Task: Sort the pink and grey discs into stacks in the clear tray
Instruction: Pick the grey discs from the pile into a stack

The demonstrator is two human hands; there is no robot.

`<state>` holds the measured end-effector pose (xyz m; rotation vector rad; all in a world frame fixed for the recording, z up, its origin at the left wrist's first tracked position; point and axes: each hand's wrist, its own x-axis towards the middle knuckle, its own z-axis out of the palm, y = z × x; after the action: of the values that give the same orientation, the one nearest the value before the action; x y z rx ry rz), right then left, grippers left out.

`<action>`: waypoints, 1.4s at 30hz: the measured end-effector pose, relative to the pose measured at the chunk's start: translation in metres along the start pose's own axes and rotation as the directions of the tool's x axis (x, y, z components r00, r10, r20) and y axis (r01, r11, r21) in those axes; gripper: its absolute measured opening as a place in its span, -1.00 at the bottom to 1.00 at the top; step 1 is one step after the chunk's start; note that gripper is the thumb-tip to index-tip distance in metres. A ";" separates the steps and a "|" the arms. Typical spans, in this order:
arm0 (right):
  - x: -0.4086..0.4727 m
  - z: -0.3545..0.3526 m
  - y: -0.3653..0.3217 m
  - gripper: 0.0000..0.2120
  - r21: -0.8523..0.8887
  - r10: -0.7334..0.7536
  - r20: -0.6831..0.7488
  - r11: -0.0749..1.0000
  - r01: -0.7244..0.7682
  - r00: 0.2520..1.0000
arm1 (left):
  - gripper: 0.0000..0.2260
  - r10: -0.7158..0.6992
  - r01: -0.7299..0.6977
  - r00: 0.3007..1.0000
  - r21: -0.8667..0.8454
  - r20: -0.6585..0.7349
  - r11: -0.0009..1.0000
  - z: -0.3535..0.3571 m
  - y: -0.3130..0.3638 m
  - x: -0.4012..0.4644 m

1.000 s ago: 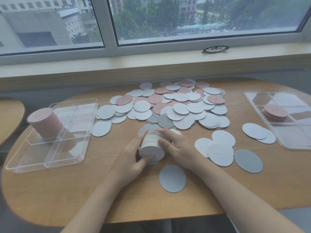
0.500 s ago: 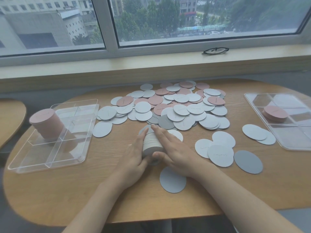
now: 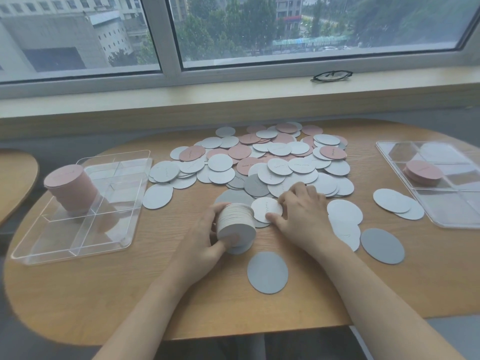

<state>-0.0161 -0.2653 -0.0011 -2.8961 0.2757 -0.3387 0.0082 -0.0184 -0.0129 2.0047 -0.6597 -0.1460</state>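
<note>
The left hand [image 3: 205, 240] is gripping a grey disc stack [image 3: 235, 222] near the surface's front edge, fingers curled round it. The right hand [image 3: 302, 211] is pinching a single pale disc [image 3: 265, 209] just beside it. A pink stack [image 3: 70, 187] is standing in the clear tray [image 3: 78, 252] at the left edge.

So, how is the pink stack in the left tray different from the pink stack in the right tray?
The pink stack in the left tray is tall, like a column; the pink stack in the right tray is low, only a few discs. The left tray's stack stands in a far-left compartment; the right tray's stack lies near that tray's middle. Both are the same pink, round, and untouched by either hand.
</note>
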 end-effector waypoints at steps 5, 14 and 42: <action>0.000 -0.002 -0.004 -0.67 0.360 0.028 -0.040 0.933 -0.012 0.999 | -0.52 0.017 -0.017 1.000 0.005 0.004 1.000 0.000 0.001 0.000; -0.014 -0.017 -0.025 -0.88 0.828 -0.166 -0.041 0.546 0.126 0.985 | -0.32 0.016 -0.016 1.000 0.022 0.009 1.000 0.002 0.002 0.001; -0.034 -0.072 0.094 -0.39 0.163 -0.102 0.345 0.985 0.047 0.933 | -0.46 0.021 -0.022 1.000 0.011 0.013 1.000 -0.002 0.006 0.001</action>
<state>-0.0815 -0.3616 0.0391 -2.7513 0.0750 0.1458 0.0074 -0.0201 -0.0066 2.0087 -0.6913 -0.1423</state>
